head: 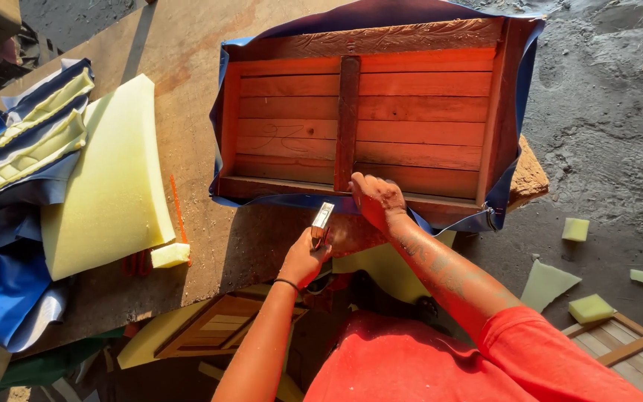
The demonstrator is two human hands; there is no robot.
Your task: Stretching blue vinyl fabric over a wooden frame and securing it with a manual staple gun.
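**One frame, one stapler, two hands at the near rail**

One wooden frame (381, 112) lies upside down on the worktable (187, 45), its slatted back facing up, crossed by one upright batten (347, 119). One sheet of blue cloth (515, 89) lies under it and laps up around its edges. The left hand (303, 260) has its fingers wrapped shut around one metal staple gun (321, 222), held just before the frame's near rail. The right hand (376, 201) rests on that rail, fingers bent and pressing down at the cloth edge; it holds nothing that I can make out. To the left on the table sit one large yellow foam slab (109, 179), one small foam block (170, 254) and a heap of blue covers (1, 246). Four foam offcuts show on the ground (604, 149) at the right, and a second slatted frame (213, 327) sits under the table.
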